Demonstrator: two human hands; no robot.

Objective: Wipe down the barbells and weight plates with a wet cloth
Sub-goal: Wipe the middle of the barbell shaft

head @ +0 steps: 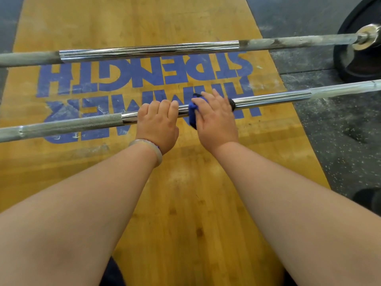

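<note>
Two steel barbells lie across a wooden lifting platform [185, 203]. The near barbell [268, 99] runs from lower left to upper right. My left hand [157, 122] grips its smooth middle section, fingers curled over the top. Just to the right, my right hand [216, 118] wraps a blue cloth [192, 112] around the same bar. The far barbell [148, 51] lies beyond, its right part dusted with chalk, and carries a black weight plate [342, 65] at its right end.
Blue lettering is printed on the platform under the bars. Dark speckled rubber flooring [340, 131] borders the platform on the right, with white chalk dust on it. A dark shoe [369, 200] shows at the right edge.
</note>
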